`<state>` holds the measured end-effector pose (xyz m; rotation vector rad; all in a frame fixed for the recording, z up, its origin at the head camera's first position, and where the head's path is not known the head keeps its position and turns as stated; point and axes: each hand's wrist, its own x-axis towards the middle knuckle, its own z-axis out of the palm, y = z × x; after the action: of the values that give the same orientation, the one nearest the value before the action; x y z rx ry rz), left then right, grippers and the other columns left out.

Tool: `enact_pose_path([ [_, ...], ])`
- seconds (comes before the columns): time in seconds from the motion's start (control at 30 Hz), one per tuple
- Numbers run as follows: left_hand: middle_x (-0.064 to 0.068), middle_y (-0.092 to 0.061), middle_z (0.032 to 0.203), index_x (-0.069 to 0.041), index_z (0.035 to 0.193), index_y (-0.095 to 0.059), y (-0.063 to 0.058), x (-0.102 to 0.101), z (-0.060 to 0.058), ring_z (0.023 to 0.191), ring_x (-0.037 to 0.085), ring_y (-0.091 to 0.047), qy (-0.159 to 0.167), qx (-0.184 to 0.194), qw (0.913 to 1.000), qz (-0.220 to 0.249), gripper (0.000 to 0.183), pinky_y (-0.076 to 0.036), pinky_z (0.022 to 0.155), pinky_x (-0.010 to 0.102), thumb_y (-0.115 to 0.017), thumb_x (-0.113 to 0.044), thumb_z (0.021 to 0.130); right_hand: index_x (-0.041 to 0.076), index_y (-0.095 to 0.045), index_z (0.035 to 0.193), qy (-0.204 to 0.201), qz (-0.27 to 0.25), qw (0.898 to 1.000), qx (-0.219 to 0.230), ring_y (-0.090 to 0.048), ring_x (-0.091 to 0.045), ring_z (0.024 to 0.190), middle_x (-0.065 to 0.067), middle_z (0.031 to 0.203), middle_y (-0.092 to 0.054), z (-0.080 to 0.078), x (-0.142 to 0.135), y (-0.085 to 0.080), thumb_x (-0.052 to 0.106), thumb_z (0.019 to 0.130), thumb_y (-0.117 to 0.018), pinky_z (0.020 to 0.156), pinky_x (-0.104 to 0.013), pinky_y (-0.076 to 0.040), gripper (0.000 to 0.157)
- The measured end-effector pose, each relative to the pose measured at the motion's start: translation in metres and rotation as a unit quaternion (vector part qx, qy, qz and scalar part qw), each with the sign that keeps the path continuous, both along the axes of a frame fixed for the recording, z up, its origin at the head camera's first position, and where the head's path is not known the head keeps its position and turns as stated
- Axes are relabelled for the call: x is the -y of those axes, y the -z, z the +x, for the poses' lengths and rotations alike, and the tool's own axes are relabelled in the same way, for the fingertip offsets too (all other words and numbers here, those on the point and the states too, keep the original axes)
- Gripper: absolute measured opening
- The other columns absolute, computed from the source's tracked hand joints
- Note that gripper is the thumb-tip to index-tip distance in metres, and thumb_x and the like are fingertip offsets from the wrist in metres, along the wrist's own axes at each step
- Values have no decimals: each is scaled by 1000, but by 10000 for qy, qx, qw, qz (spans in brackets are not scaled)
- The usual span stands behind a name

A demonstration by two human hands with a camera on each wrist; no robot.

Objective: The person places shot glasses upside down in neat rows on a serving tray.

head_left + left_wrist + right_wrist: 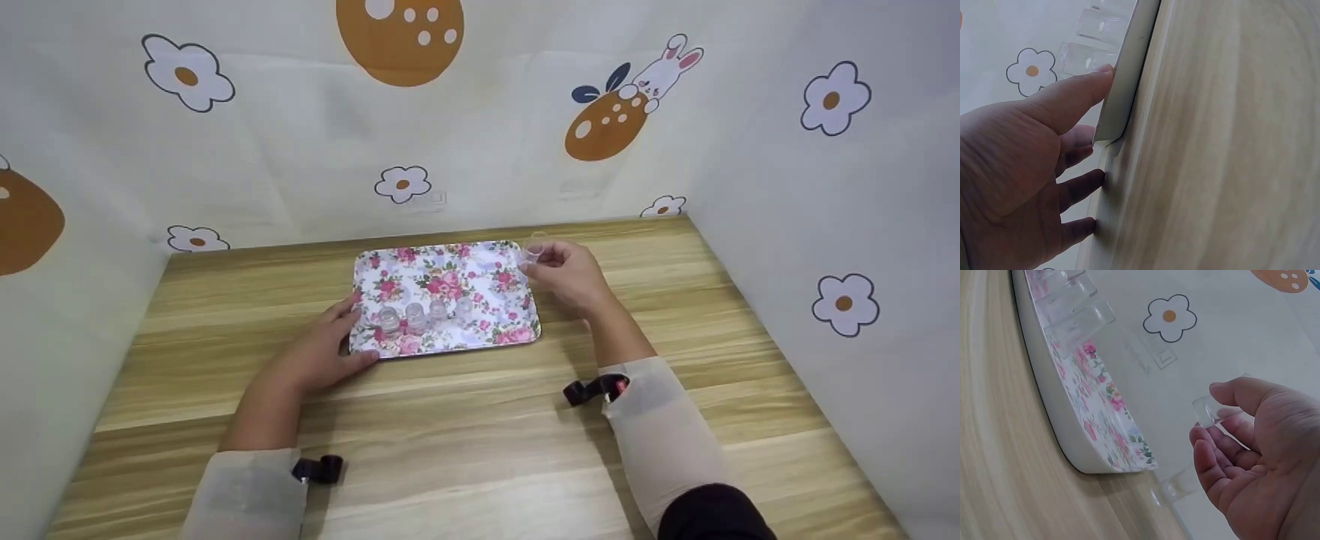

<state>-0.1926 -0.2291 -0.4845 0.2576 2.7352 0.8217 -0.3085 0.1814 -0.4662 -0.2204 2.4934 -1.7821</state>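
A floral tray (pixel 442 262) lies on the wooden table, with several small clear cups (pixel 439 309) in a row near its front edge. At the tray's front left corner is my left hand (pixel 322 349). Its thumb lies against the front rim and its spread fingers reach along the left side, as the left wrist view also shows. Just past the tray's right edge, my right hand (pixel 570 274) pinches a small clear cup (pixel 1206 410) between thumb and fingers. That cup is partly hidden by the fingers.
In the right wrist view another clear cup (pixel 1176 488) stands on the table, beyond the tray's end. White walls (pixel 300 150) with flower and orange-fruit prints enclose the table (pixel 450 435) at the back and sides. A black wrist camera (pixel 592 390) sits on each sleeve.
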Motion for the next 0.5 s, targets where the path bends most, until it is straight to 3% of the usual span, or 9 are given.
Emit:
enact_pose_path([
  [0.13, 9, -9, 183, -5, 169, -29, -1, 0, 0, 167, 47, -13, -1, 70, 10000, 11, 91, -20, 134, 65, -70, -50, 102, 2, -75, 123, -217, -62, 9997, 1, -69, -21, 101, -5, 106, -74, 6, 9, -5, 15, 89, -85, 87, -26, -62, 38],
  [0.3, 8, -9, 183, -4, 168, -30, -1, -1, -1, 166, 47, -13, -11, 70, 10000, 3, 91, -20, 134, 66, -71, -50, 101, 9, -77, 117, -347, -16, 9994, 35, -71, -21, 99, -4, 104, -75, 14, 18, -10, 16, 89, -85, 86, -27, -63, 30],
  [0.4, 10, -10, 183, -3, 168, -31, 0, 0, 0, 166, 47, -15, 31, -54, 10000, -75, 90, -21, 134, 66, -71, -48, 101, 9, -78, 119, -469, 100, 9988, -17, -72, -19, 98, -5, 105, -76, 17, 23, -11, 20, 89, -86, 88, -27, -63, 33],
  [0.5, 11, -11, 183, -1, 167, -31, 0, 1, 0, 166, 48, -16, 93, -161, 9998, -109, 90, -22, 133, 66, -71, -48, 101, 6, -77, 123, -650, 175, 9977, 5, -72, -18, 93, -6, 104, -77, 20, 28, -12, 22, 89, -87, 83, -36, -65, 39],
])
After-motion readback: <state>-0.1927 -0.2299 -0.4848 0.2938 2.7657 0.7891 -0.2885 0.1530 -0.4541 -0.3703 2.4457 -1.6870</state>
